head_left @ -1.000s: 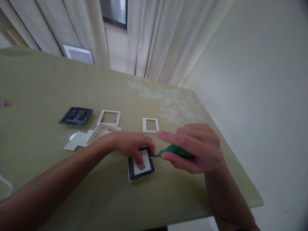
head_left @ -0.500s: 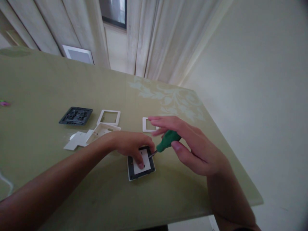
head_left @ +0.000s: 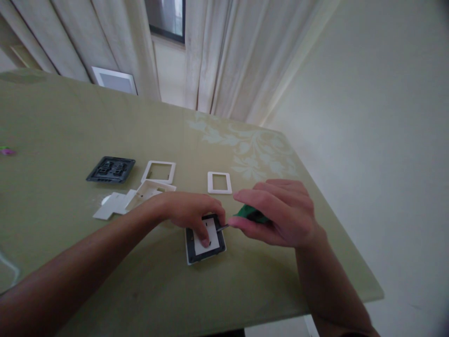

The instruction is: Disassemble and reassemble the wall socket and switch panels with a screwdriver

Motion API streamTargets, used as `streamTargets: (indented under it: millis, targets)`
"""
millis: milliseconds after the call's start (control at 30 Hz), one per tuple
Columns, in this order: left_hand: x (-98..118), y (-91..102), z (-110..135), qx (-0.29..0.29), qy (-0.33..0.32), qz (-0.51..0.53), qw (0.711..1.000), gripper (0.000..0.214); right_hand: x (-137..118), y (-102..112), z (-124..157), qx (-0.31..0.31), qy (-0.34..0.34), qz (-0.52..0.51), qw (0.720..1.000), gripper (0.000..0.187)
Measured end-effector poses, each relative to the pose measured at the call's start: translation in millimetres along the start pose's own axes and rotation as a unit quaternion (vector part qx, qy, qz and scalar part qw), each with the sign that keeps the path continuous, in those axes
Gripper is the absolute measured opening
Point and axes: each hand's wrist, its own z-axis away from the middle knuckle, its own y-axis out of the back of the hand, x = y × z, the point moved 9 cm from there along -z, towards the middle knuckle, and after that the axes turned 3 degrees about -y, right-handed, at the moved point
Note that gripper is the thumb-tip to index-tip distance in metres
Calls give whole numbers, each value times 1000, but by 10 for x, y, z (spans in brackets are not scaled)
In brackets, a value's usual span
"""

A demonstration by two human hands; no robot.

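Observation:
A wall socket module (head_left: 206, 245) with a dark frame and white face lies on the green table (head_left: 105, 126). My left hand (head_left: 191, 213) presses down on it, fingers curled over its top edge and one fingertip on the white face. My right hand (head_left: 280, 213) is closed around a green-handled screwdriver (head_left: 250, 214). Its metal tip touches the socket's right edge near my left fingers.
A small white frame (head_left: 219, 182) lies just behind the hands. Further left are a larger white frame (head_left: 159, 171), a white back box (head_left: 149, 192), white cover plates (head_left: 112, 206) and a dark switch module (head_left: 111, 169). The table's right edge drops off beside my right wrist.
My right hand raised and opened around the screwdriver half a second ago, then closed and lowered again with the tip still at the socket's edge. My left hand stayed put.

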Motion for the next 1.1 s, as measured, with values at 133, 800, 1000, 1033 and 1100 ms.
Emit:
streamTargets:
  millis: [133, 800, 1000, 1033, 1100]
  targets:
    - [-18, -31, -4, -20, 13, 43, 999, 38, 73, -152, -12, -117, -58, -148, 980, 53]
    - [-29, -26, 9, -3, 21, 60, 998, 45, -51, 11, -27, 32, 6, -28, 999, 22]
    - [-50, -59, 35, -16, 32, 83, 996, 41, 80, -137, -18, -76, -82, -127, 986, 48]
    - [-58, -52, 41, -10, 37, 77, 996, 42, 93, -162, -10, -114, -93, -178, 973, 55]
    - [-61, -40, 49, 4, 36, 65, 997, 45, 96, -150, -4, -145, -94, -241, 955, 53]
